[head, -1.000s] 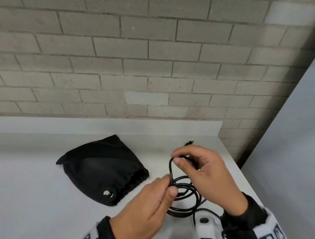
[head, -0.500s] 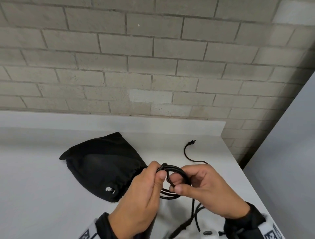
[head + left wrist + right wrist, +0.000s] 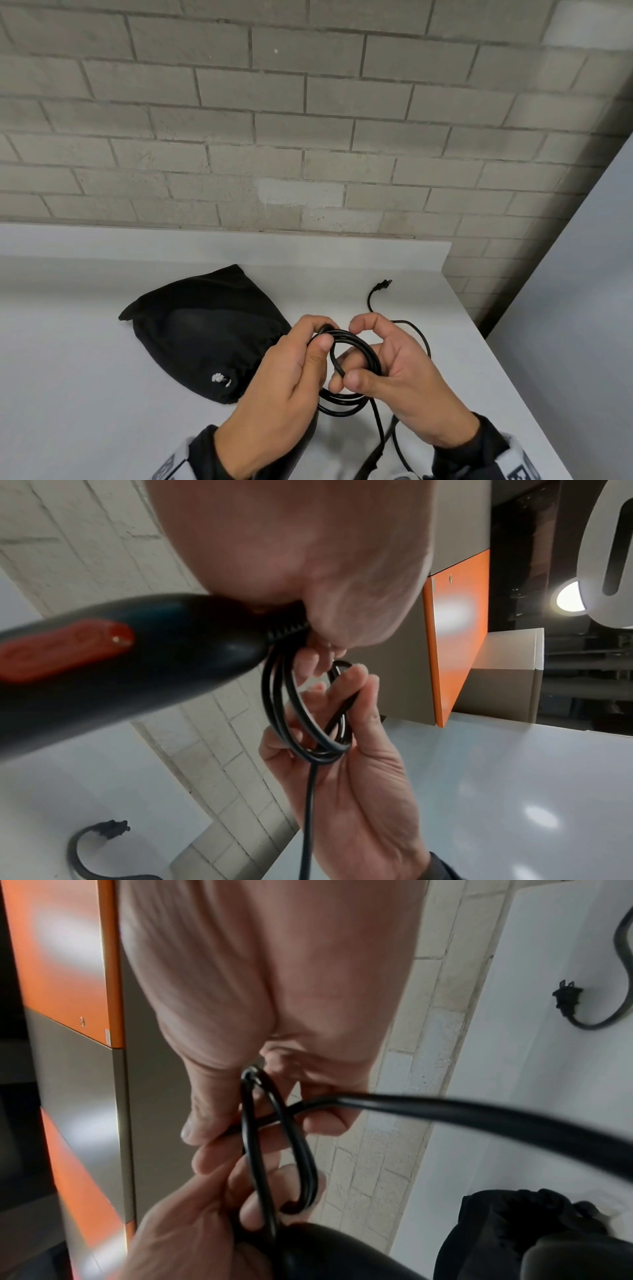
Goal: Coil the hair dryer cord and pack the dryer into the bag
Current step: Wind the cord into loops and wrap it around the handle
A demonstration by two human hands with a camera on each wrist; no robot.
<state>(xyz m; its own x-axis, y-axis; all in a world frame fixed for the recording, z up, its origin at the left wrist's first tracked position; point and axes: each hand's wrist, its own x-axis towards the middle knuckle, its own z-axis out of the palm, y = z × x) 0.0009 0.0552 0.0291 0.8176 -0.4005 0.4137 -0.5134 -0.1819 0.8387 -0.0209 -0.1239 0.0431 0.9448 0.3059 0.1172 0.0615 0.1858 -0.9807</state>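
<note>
The black cord [image 3: 358, 356] is wound into a small coil held between both hands above the white counter. My left hand [image 3: 320, 337] grips the coil's left side together with the end of the black hair dryer [image 3: 120, 656], whose handle has a red switch. On the coil's right side, my right hand [image 3: 358, 353] pinches the strands between thumb and fingers. The coil [image 3: 308, 723] shows as a few loops in the left wrist view. A loose length runs back to the plug [image 3: 382, 285], which lies on the counter. The black drawstring bag [image 3: 205, 329] lies flat to the left.
The white counter [image 3: 85, 377] ends at a raised back ledge under a grey brick wall [image 3: 308, 137]. Its right edge drops off beside a grey panel [image 3: 582, 308]. An orange and grey cabinet [image 3: 455, 642] shows in the left wrist view.
My right hand came down from near the plug and laid another loop onto the coil. Both hands then met around the coil, and the view shifted slightly.
</note>
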